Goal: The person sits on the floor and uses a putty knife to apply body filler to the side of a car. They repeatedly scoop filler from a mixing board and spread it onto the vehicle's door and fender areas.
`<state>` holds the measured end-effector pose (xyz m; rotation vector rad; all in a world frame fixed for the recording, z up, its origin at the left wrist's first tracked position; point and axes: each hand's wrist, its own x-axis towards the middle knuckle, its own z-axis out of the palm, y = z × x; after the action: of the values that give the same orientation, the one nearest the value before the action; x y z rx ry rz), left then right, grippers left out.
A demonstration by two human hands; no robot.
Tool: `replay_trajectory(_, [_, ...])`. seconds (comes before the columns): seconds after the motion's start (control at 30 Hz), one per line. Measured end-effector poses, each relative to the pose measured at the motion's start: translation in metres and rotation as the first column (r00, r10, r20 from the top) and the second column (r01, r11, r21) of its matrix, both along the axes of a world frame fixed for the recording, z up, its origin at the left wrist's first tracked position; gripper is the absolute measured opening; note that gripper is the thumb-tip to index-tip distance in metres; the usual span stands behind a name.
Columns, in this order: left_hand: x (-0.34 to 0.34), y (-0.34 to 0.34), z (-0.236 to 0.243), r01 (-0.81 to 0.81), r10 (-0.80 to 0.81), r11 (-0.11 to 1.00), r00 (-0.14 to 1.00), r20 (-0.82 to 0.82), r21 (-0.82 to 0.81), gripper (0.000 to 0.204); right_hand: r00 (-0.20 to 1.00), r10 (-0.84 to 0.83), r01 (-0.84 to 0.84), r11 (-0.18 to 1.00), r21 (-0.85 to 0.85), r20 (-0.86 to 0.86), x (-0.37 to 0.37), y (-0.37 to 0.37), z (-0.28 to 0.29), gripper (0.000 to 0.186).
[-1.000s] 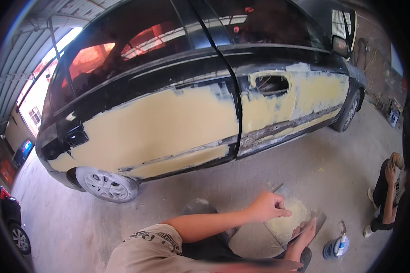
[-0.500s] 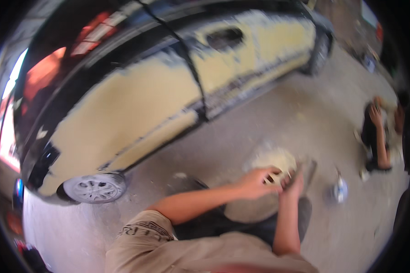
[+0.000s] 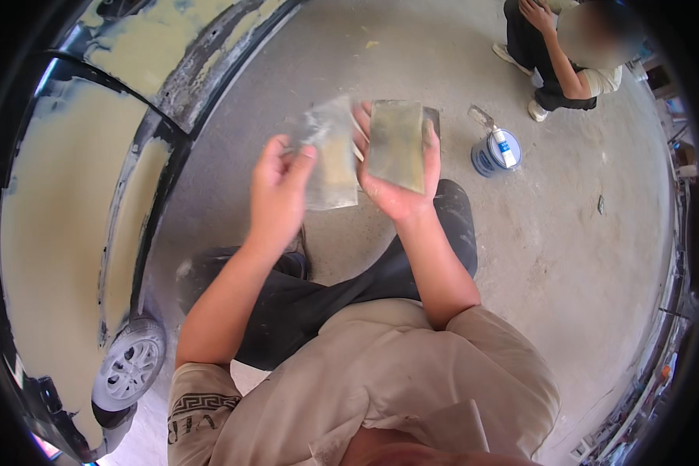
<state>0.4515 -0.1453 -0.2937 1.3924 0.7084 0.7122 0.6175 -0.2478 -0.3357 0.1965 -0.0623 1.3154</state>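
Observation:
My left hand (image 3: 281, 186) is closed on the edge of a flat grey sheet (image 3: 334, 175), thumb on top. Whitish and pale yellow dust marks the sheet, which is smeared by motion; its material is hard to tell. My right hand (image 3: 402, 203) lies palm up and grips a rectangular yellowish-grey pad (image 3: 396, 144), fingers along its left side and thumb at its right edge. A darker grey piece (image 3: 433, 118) shows behind that pad. Both hands are side by side above my bent legs, the sheet close to the right hand's fingertips.
A dark car (image 3: 62, 202) with yellow filler on its panels stands at the left, its wheel (image 3: 130, 363) dusty. Ahead to the right, a blue tin (image 3: 485, 161) carries a putty knife (image 3: 481, 116) and a white-and-blue tube (image 3: 505, 147). Another person (image 3: 563, 66) sits at the far right.
My view has turned, so the car now lies further left and the tin further up. My hands, together low down before, are now apart and higher, each with a flat piece plainly showing.

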Motion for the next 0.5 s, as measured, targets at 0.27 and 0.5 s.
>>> replay_trajectory(0.27, [0.0,-0.002,0.023,0.107,-0.09,0.97,0.992,0.085,-0.217,0.039,0.925,-0.272,0.29,0.956,-0.032,0.264,0.002,0.014,0.027,0.062])
replay_trajectory(0.5, [0.004,-0.01,0.015,0.219,-0.221,0.975,0.974,0.046,0.039,0.038,0.914,-0.312,0.311,0.949,0.043,0.26,-0.008,0.021,0.035,0.062])
